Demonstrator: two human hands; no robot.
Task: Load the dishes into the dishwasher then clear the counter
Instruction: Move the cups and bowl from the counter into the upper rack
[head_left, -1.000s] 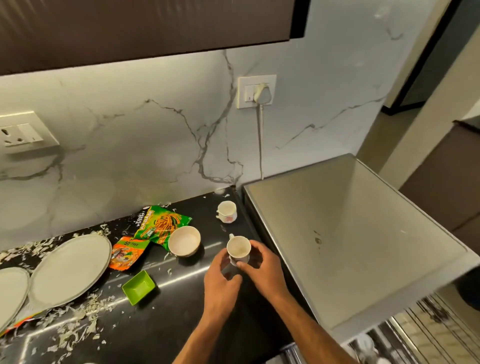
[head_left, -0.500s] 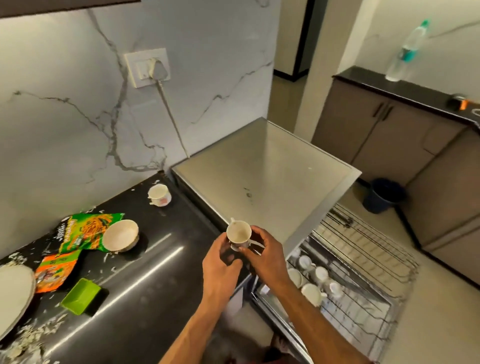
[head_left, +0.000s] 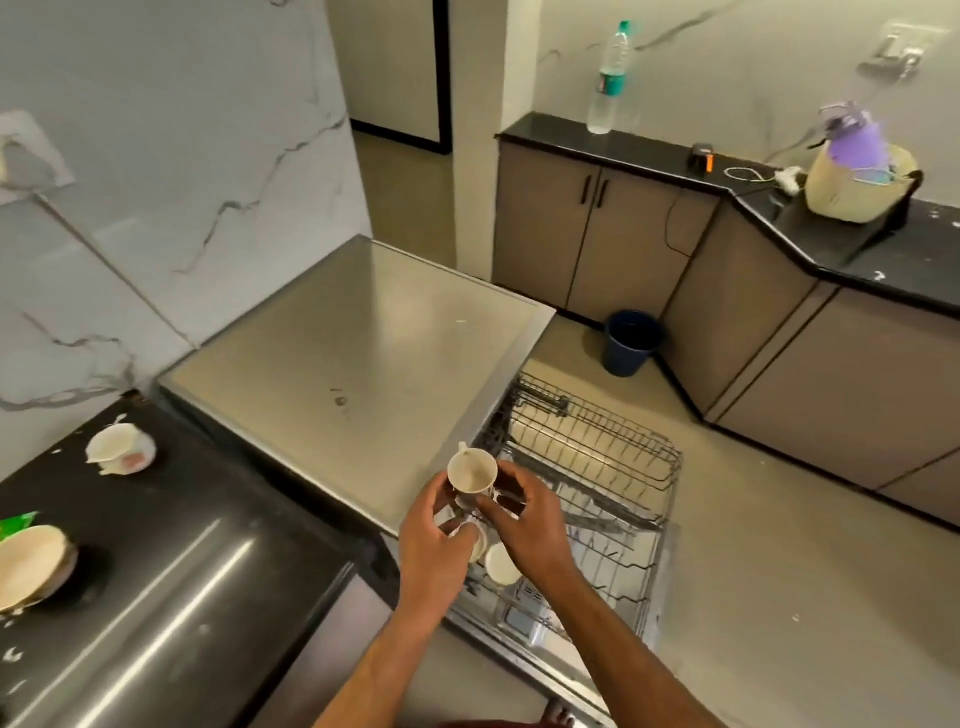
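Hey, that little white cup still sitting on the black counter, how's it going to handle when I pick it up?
The cup looks like glazed ceramic, so probably rigid, fragile and a bit slippery. It is small, so likely light. It appears tilted on the black counter, so a nudge might tip or roll it.

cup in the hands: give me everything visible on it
The cup is small, cream-white and looks ceramic, with a glossy wall and a faint stain inside. It is tilted, mouth toward the camera, and looks empty. A handle sticks out at its upper left. The left hand and right hand both grip it from below and the sides. It is held in the air over the pulled-out rack, at the edge of the steel top.
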